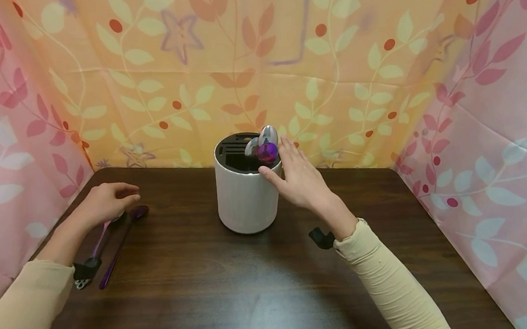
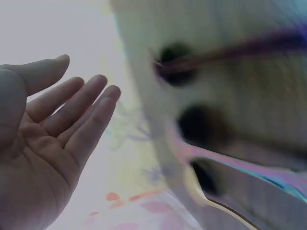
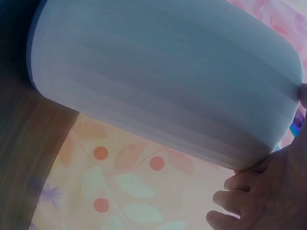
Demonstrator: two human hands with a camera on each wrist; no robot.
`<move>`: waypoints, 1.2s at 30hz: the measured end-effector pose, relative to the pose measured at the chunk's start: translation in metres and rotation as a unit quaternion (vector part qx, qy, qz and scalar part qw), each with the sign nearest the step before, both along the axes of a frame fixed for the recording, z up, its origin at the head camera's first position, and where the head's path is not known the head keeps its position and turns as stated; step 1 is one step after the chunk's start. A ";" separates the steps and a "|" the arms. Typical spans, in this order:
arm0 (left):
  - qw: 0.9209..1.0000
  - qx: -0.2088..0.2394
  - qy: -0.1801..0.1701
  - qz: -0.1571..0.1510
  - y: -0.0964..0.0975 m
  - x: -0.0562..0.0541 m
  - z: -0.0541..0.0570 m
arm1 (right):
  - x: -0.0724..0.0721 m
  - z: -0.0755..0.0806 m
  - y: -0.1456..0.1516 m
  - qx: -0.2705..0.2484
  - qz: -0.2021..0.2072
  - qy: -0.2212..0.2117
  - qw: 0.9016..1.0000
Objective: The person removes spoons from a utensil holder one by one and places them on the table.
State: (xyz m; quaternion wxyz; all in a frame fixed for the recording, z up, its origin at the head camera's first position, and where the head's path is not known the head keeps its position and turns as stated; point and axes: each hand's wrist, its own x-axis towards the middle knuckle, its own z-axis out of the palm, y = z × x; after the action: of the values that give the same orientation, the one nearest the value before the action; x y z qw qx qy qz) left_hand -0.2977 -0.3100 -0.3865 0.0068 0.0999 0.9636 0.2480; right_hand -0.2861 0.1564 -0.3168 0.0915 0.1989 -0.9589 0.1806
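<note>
A white cylindrical utensil holder (image 1: 247,202) with a black slotted top (image 1: 240,161) stands upright on the table. Rounded shiny heads, silver and purple (image 1: 267,152), poke up from its right side; they look like spoons. My right hand (image 1: 299,177) rests against the holder's right rim, thumb at the front and fingers extended along the far side. At the left, my left hand (image 1: 106,201) hovers above utensils on the table, fingers apart from them and palm bare in the left wrist view. A purple long-handled spoon (image 1: 141,212) lies there beside another purple-handled utensil (image 1: 98,244), partly hidden.
The dark wooden table (image 1: 200,304) meets a yellow leaf-patterned curtain (image 1: 146,91) at the back. Pink patterned curtains (image 1: 488,131) close off both sides. A black strap (image 1: 321,238) sits at my right wrist.
</note>
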 end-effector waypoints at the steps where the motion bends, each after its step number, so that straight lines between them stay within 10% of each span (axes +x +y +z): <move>1: 1.000 0.011 0.005 0.001 0.004 0.002 0.005 | 0.000 0.000 0.000 -0.001 -0.001 0.000 1.000; 11: 0.987 0.124 0.104 0.014 0.055 0.023 0.041 | 0.000 -0.001 0.001 -0.004 0.001 0.002 1.000; 21: 0.933 0.265 0.240 -0.038 0.117 0.031 0.063 | 0.000 0.000 0.001 -0.001 -0.002 0.002 1.000; 36: 0.902 0.335 0.236 -0.135 0.197 0.025 0.091 | 0.001 0.000 -0.002 -0.001 0.004 0.006 1.000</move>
State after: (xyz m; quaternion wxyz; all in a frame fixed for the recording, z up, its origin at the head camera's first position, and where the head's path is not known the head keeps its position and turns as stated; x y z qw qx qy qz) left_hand -0.2725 -0.1128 -0.2954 -0.2217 0.2807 0.7744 0.5218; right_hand -0.2855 0.1543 -0.3169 0.0963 0.2039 -0.9573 0.1811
